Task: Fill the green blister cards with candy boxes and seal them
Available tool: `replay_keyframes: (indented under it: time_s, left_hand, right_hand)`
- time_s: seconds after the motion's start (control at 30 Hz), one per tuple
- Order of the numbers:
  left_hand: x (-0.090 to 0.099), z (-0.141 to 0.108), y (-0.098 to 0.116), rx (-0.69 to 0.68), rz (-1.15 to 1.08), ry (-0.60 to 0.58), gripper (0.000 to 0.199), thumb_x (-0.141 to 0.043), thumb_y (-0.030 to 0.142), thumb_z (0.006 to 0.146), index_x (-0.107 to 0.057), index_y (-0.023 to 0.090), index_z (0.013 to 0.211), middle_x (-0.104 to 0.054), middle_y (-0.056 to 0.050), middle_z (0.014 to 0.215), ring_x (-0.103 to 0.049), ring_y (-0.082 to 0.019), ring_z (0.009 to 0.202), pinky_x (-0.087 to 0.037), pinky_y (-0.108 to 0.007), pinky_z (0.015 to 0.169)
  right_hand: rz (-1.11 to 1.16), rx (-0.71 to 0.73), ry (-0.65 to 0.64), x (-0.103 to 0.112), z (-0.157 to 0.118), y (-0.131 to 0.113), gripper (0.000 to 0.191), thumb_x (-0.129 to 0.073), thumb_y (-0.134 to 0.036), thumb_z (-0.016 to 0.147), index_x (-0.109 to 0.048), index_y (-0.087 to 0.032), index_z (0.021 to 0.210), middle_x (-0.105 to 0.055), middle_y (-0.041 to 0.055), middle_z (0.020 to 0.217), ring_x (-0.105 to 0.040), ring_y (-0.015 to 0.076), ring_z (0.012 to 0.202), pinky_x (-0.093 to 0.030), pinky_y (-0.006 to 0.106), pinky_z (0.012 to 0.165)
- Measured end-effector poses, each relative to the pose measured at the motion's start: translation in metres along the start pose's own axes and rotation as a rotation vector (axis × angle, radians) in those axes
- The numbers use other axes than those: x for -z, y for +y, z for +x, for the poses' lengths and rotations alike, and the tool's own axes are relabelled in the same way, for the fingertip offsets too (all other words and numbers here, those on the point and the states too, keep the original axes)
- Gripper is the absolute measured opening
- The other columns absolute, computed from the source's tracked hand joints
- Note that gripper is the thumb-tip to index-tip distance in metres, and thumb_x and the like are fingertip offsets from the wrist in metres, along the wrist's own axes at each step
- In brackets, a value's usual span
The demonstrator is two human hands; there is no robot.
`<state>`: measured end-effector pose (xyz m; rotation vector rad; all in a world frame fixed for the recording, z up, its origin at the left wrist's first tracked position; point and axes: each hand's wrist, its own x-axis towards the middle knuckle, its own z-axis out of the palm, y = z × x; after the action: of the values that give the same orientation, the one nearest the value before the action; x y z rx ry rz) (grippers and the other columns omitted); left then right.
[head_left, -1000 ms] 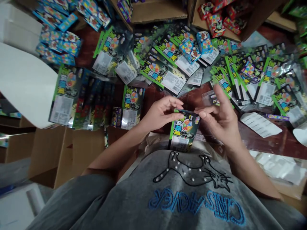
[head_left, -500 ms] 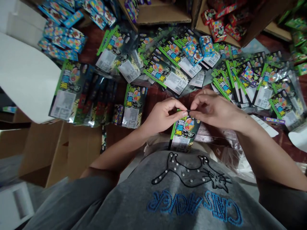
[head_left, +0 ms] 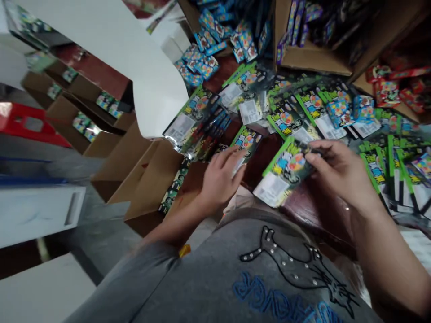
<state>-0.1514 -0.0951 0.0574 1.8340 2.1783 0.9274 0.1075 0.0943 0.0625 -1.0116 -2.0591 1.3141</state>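
Observation:
My right hand (head_left: 340,168) pinches a black candy packet (head_left: 284,168) with a green edge and a white label by its upper right corner, thumb on top. The packet is tilted above the dark red table. My left hand (head_left: 222,179) reaches over a similar packet (head_left: 248,138) lying on the table, its fingers stretched out and slightly blurred. Those fingers cover part of this packet and the spot beside it; whether they touch it I cannot tell. Left of it lies a row of overlapping packets (head_left: 193,119).
Piles of packets (head_left: 310,112) cover the far side of the table, with small blue candy boxes (head_left: 340,112) on top. Behind stand cardboard boxes (head_left: 316,60) of purple and red candy boxes. A white curved panel (head_left: 158,89) and open cartons (head_left: 144,179) are at the left.
My hands have parted: both were at the packet's top edge, now only the right holds it, raised. My left hand has moved to the lying packet. The view has swung left.

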Motion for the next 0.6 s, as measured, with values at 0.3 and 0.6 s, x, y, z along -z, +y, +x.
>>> replay_keyframes:
  time_s: [0.3,0.6]
  left_hand:
    - [0.006,-0.049,-0.063,0.126,0.501,-0.1,0.043,-0.043,0.021,0.11,-0.065,0.011,0.147,-0.071,-0.017,0.147,-0.071,-0.031,0.131,-0.056,-0.045,0.114]
    - [0.018,-0.044,-0.085,-0.039,0.494,-0.166,0.043,-0.046,0.015,0.105,-0.063,0.011,0.145,-0.065,-0.022,0.151,-0.065,-0.035,0.141,-0.056,-0.052,0.118]
  right_hand:
    - [-0.125,0.036,-0.075,-0.12,0.113,-0.007,0.025,-0.064,-0.035,0.099,-0.071,-0.024,0.12,-0.077,0.0082,0.119,-0.073,0.027,0.108,-0.061,0.048,0.103]
    - [-0.713,0.117,0.062,0.002,0.124,0.013,0.074,-0.065,-0.039,0.098,-0.045,-0.013,0.165,-0.049,0.0227,0.163,-0.041,0.045,0.154,-0.033,0.066,0.129]
